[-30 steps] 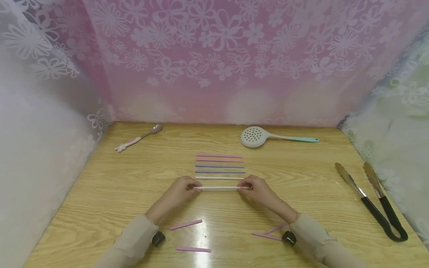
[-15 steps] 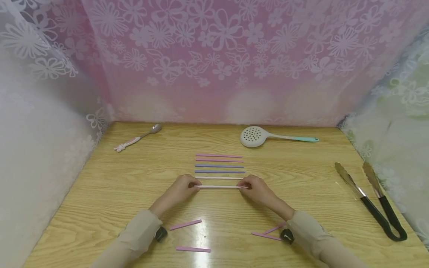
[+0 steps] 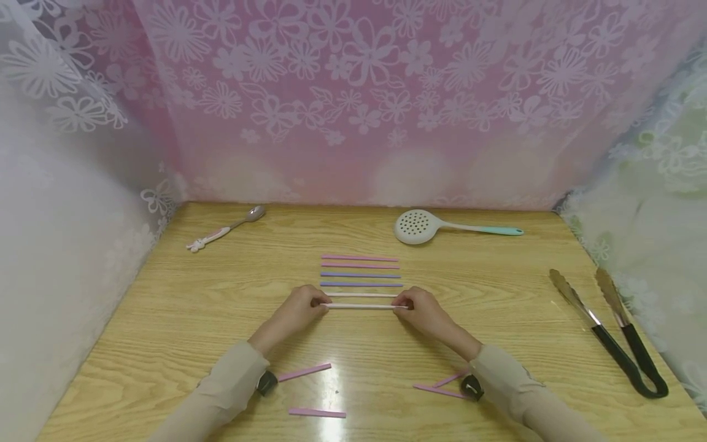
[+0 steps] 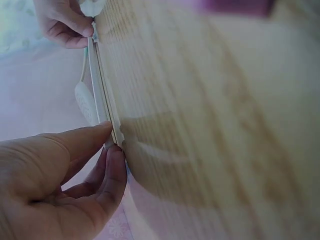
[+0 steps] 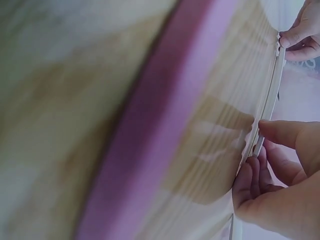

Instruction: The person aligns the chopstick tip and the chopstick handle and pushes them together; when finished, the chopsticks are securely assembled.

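Note:
My left hand (image 3: 304,304) and right hand (image 3: 420,307) pinch opposite ends of a slender white chopstick (image 3: 361,306), level across the table. In both wrist views, thumb and fingertips close on its ends, low at the tabletop; I cannot tell whether it touches the wood. Just beyond it lies a second white chopstick (image 3: 361,295), nearly parallel, its right end hidden behind my right hand. Further back come two blue chopsticks (image 3: 361,284) and two pink chopsticks (image 3: 360,266), lined up in a row.
Several short pink sticks (image 3: 317,412) lie near the front, some beside my right wrist. A rabbit-handled spoon (image 3: 226,230) lies back left, a perforated skimmer (image 3: 417,227) back right. Black-handled tongs (image 3: 624,350) rest at the right edge. Floral curtains (image 3: 364,123) surround the table.
Both hands have shifted the held white chopstick slightly away from me, narrowing its gap to the other white one. Both hands keep their pinch; the other items lie as before.

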{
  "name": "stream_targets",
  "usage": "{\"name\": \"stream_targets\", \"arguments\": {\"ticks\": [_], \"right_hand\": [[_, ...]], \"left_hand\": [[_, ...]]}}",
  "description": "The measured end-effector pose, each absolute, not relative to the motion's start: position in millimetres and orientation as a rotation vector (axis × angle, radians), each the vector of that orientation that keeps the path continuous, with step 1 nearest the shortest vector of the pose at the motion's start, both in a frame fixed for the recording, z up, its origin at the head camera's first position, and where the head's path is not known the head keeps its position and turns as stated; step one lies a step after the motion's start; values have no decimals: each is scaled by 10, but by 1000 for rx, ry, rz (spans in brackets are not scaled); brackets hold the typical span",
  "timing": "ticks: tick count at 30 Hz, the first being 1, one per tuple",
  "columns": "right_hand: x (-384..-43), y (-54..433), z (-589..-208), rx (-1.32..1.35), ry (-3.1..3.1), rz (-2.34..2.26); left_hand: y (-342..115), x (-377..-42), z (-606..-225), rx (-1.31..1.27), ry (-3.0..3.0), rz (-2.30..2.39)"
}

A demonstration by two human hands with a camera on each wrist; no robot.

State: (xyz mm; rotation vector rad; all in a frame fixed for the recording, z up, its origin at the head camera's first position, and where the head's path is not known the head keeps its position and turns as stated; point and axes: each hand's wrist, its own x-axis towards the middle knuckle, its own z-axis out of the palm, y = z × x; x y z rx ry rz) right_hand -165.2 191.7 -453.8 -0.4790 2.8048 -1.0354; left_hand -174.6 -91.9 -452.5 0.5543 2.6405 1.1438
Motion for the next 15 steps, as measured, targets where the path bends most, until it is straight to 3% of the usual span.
{"name": "stream_targets", "arguments": {"ticks": [15], "right_hand": [[-1688,1931,-4562,-434,2822,-1030]], "left_hand": [[-933,-1786,-4546,559,2635,1180]]}}
